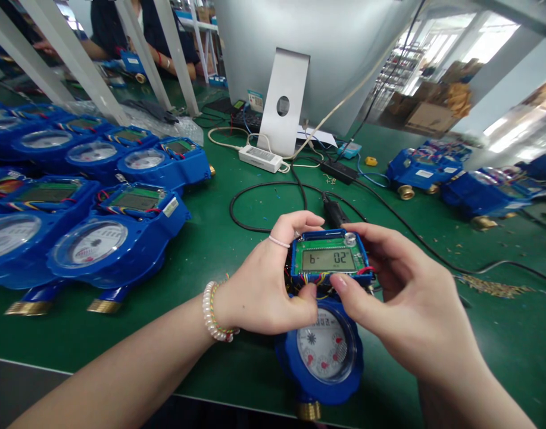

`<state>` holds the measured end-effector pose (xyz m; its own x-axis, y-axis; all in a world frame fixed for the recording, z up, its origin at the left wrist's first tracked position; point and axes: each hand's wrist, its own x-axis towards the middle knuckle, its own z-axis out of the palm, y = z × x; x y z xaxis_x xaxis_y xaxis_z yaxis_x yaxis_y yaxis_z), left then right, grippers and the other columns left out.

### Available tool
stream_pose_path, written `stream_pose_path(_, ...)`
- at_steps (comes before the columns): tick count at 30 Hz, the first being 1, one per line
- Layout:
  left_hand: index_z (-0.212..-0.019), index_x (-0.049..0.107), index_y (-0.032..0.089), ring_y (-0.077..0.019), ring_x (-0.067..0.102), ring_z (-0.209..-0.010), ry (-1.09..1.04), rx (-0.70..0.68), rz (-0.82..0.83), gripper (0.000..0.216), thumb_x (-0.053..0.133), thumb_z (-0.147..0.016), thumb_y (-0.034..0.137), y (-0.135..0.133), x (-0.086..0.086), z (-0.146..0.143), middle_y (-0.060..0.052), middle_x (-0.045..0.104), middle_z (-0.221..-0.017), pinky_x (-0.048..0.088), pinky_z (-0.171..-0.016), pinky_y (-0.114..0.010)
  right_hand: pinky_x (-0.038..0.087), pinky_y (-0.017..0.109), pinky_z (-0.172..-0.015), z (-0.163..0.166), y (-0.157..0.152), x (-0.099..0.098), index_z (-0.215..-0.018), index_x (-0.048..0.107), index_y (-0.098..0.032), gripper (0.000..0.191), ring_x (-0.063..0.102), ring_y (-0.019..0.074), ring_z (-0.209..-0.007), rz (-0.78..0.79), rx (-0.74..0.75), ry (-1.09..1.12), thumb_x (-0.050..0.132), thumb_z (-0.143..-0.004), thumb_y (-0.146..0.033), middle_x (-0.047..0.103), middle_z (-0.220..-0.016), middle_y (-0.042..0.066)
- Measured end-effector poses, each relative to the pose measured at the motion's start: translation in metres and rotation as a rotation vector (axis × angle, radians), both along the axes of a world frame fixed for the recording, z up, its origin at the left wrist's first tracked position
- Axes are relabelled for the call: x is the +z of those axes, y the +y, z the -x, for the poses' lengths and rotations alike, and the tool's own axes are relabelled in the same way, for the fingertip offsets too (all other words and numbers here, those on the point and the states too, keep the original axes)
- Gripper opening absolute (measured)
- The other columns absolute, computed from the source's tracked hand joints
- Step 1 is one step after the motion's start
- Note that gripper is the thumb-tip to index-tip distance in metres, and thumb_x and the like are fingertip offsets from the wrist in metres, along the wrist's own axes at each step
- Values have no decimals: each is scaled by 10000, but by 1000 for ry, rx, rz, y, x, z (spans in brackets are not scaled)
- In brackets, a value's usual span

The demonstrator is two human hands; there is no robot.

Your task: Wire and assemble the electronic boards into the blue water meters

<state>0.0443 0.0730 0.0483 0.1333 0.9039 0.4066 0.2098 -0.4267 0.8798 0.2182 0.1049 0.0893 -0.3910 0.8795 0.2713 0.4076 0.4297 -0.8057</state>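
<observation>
A blue water meter (327,351) with a round dial lies on the green table (237,256) in front of me. Above its dial sits a green circuit board with a lit display (328,260) reading digits, with coloured wires along its lower edge. My left hand (268,280) grips the board's left side, thumb at the lower edge, a pearl bracelet on the wrist. My right hand (402,292) holds the right side, thumb pressed on the lower edge beside the left thumb.
Several more blue meters (94,238) crowd the table's left, others (433,173) lie far right. A monitor stand (284,101), white power adapter (260,158) and black cables (264,187) sit behind. Brass shavings (491,287) lie at right. Another person (134,36) works at the back.
</observation>
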Motion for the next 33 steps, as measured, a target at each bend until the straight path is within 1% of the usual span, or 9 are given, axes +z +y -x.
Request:
stream_pose_path(3, -1297, 296, 210, -209, 529, -1150, 28, 13, -20, 765, 597, -615, 36, 0, -1, -1, -69, 485, -1255, 442, -989, -313, 564, 296, -795, 1, -1, 0, -1121, 584, -225, 441, 669, 193, -887, -5, -15, -10, 710, -701, -274, 675, -1028, 35)
stream_pose_path(6, -1300, 294, 208, -200, 516, -1165, 46, 21, -49, 779, 582, -600, 24, 0, -3, -1, -65, 485, -1259, 428, -1002, -303, 569, 281, -778, 1, -2, 1, -1117, 585, -223, 435, 668, 188, -881, 1, -20, 0, 710, -704, -278, 675, -1025, 37)
stream_pose_path(11, -1301, 293, 222, -221, 549, -1136, 32, 19, -9, 775, 585, -609, 30, 0, -5, -2, -72, 514, -1243, 469, -960, -345, 578, 259, -753, 1, -2, 1, -1089, 596, -214, 406, 676, 178, -849, 47, -19, 29, 706, -702, -269, 685, -991, 35)
stream_pose_path(16, -1286, 313, 262, -232, 585, -1084, 46, 36, 18, 744, 610, -633, 65, 1, -8, -4, -47, 556, -1190, 498, -914, -377, 578, 259, -761, 0, -1, -2, -1087, 599, -202, 419, 676, 180, -866, 92, -32, 55, 713, -691, -276, 689, -1006, 42)
stream_pose_path(22, -1329, 282, 248, -230, 557, -1127, 70, -16, 2, 806, 609, -624, 36, 0, -1, -1, -64, 523, -1233, 477, -945, -351, 580, 255, -765, -3, -1, -1, -1084, 605, -194, 411, 678, 180, -867, 112, -35, 79, 713, -696, -272, 691, -1003, 49)
stream_pose_path(25, -1342, 271, 228, -250, 547, -1147, 12, -67, 19, 820, 699, -651, 122, -1, 2, 1, -89, 518, -1250, 460, -973, -364, 587, 269, -760, -3, 0, 0, -1085, 602, -193, 424, 683, 186, -852, 99, -24, 93, 721, -681, -251, 694, -998, 52)
stream_pose_path(28, -1324, 284, 225, -250, 584, -1098, -91, -94, 54, 792, 749, -683, 212, -1, 2, 0, -96, 534, -1232, 479, -945, -367, 592, 266, -758, -3, 0, 0, -1093, 598, -193, 428, 683, 183, -846, 75, -1, 96, 724, -685, -228, 692, -994, 50)
stream_pose_path(31, -1280, 327, 235, -238, 603, -1072, -161, -61, 77, 708, 743, -708, 214, -1, 1, -3, -80, 558, -1192, 504, -909, -347, 587, 258, -778, -4, -2, -3, -1123, 581, -199, 429, 678, 173, -853, 58, 24, 90, 715, -717, -230, 679, -1004, 47)
stream_pose_path(33, -1256, 348, 236, -236, 601, -1073, -178, -39, 73, 686, 746, -698, 200, -1, 0, -4, -72, 564, -1176, 515, -896, -334, 576, 275, -819, -6, -4, -5, -1180, 556, -211, 467, 663, 182, -914, 39, 49, 75, 710, -739, -228, 658, -1066, 51)
